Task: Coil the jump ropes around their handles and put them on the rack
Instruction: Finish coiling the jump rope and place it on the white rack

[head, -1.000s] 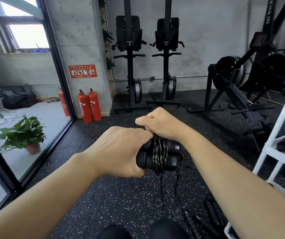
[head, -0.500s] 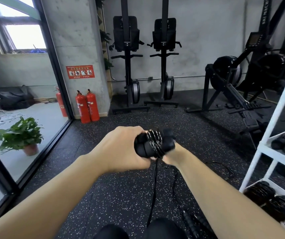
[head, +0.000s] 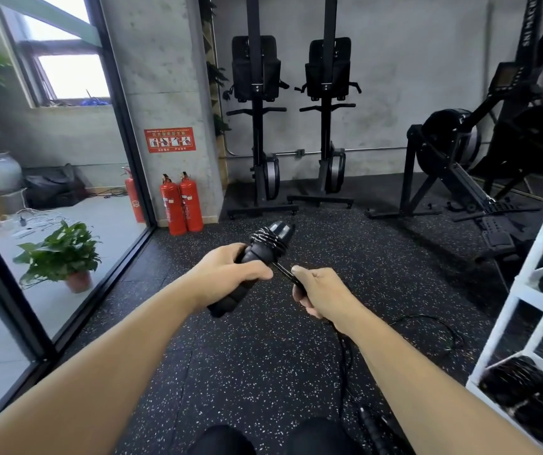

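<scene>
My left hand (head: 230, 274) grips a pair of black jump rope handles (head: 260, 257) held together, tilted up to the right. Several turns of thin black rope (head: 268, 239) are wound round their upper part. My right hand (head: 321, 295) pinches the free length of rope just below and right of the handles; the rope runs taut from the coil to my fingers. The rest of that rope (head: 427, 323) trails down onto the floor behind my right wrist. A white rack (head: 513, 290) stands at the right edge, with coiled black ropes (head: 522, 392) on its lower shelf.
Another black rope handle (head: 373, 428) lies on the speckled floor near my knees. Two upright ski machines (head: 291, 126) stand against the back wall, rowers (head: 460, 178) at the right. Red extinguishers (head: 181, 205) and a potted plant (head: 61, 254) behind glass are on the left.
The handles have tilted from lying across to pointing up and right. My right hand came off the coil and moved down to the right, drawing the rope out.
</scene>
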The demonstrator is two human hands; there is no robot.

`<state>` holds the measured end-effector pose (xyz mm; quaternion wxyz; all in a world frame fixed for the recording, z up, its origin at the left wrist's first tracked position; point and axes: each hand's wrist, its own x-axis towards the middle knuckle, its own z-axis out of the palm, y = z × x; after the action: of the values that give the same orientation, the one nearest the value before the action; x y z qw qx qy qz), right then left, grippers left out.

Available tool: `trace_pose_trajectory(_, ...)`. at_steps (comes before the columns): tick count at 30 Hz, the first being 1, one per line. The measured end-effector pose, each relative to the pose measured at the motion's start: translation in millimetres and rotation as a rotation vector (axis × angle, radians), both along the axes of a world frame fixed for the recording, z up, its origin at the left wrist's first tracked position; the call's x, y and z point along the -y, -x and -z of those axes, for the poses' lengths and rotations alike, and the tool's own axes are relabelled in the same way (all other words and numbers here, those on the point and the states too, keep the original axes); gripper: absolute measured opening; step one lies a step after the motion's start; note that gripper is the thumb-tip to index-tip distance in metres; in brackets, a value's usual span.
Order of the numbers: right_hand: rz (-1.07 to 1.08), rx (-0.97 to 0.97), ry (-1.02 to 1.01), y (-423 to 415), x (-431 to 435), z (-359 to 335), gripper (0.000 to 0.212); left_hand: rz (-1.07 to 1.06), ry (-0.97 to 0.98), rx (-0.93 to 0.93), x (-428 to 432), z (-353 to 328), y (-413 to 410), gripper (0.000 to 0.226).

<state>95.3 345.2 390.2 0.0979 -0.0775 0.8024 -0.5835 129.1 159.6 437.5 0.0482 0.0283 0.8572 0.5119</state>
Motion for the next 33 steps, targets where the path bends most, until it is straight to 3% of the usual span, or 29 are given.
trace_pose_trajectory(5,-0.044,-0.069,-0.137,2,-4,9,0.044,-0.157,-0.039,-0.052,22,0,11,0.030)
trace_pose_trajectory(10,-0.003,-0.309,-0.395,-4,-2,0,0.037,-0.241,0.074,-0.064,45,-4,13,0.046)
trace_pose_trajectory(13,-0.031,-0.438,-0.516,-16,8,-21,0.039,-0.256,0.100,-0.053,56,1,15,0.037)
trace_pose_trajectory(16,-0.054,-0.554,-0.572,-28,18,-39,0.043,-0.254,0.138,-0.066,61,7,17,0.031)
trace_pose_trajectory(20,-0.058,-0.619,-0.608,-36,21,-55,0.042,-0.242,0.207,-0.098,60,9,18,0.040)
trace_pose_trajectory(23,-0.082,-0.650,-0.632,-41,22,-66,0.035,-0.258,0.364,-0.136,56,9,19,0.050)
trace_pose_trajectory(27,-0.087,-0.740,-0.687,-44,26,-80,0.035,-0.252,0.648,-0.217,41,4,15,0.034)
trace_pose_trajectory(33,-0.157,-0.772,-0.774,-27,27,-101,0.042,-0.156,1.015,-0.345,12,-11,-4,0.038)
